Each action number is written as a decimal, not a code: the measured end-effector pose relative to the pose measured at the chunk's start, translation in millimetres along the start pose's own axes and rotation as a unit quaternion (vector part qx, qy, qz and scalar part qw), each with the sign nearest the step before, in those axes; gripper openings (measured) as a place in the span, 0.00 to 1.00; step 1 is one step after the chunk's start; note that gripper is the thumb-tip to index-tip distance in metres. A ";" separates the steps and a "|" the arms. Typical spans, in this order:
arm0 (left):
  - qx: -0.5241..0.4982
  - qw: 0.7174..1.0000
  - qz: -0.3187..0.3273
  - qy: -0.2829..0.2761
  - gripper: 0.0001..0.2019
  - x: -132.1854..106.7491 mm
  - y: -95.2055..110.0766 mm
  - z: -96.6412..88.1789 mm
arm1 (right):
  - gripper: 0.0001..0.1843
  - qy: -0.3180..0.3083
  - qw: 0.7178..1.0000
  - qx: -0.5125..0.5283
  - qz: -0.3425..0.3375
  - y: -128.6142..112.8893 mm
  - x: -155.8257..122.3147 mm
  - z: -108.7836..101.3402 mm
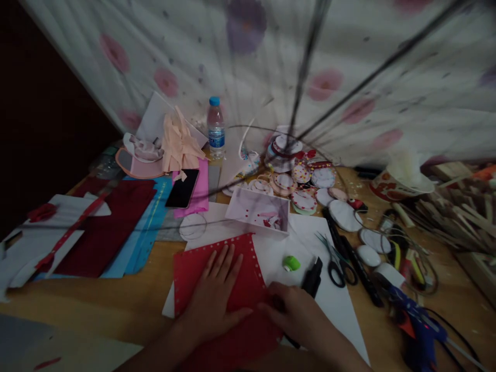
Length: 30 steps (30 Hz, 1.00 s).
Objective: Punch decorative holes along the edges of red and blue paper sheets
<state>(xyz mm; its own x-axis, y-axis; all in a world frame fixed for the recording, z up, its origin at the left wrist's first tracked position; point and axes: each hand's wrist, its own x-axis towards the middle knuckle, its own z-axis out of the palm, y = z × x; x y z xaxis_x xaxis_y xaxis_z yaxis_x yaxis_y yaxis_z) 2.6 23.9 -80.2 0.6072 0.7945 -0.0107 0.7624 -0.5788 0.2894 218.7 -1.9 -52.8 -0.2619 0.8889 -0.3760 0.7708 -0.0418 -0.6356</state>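
A red paper sheet [194,268] with small white dots along its edges lies on white paper [333,305] on the wooden table. My left hand [215,292] rests flat on the red sheet, fingers stretched out. My right hand [298,315] is at the sheet's right edge with fingers curled around a black tool [312,279] whose upper end sticks out past the hand.
A green tape dispenser [291,263], scissors [335,261], a blue glue gun [420,325], a white tray [259,209], round paper ornaments [304,199], a phone [183,188], a water bottle [216,129], dark red and blue sheets [112,227], wooden sticks [461,212].
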 end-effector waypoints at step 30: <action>0.004 0.999 -0.029 0.015 0.43 14.9 11.8 2.6 | 0.05 -0.017 0.997 0.078 -0.003 5.6 6.2 9.2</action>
<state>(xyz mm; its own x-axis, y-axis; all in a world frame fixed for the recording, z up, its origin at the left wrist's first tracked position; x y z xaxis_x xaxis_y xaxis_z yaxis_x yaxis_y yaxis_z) 21.2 28.5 -79.4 0.5543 0.8323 0.0021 0.7982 -0.5322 0.2820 216.0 -0.8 -64.9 -0.2871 0.8738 -0.3925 0.6701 -0.1096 -0.7342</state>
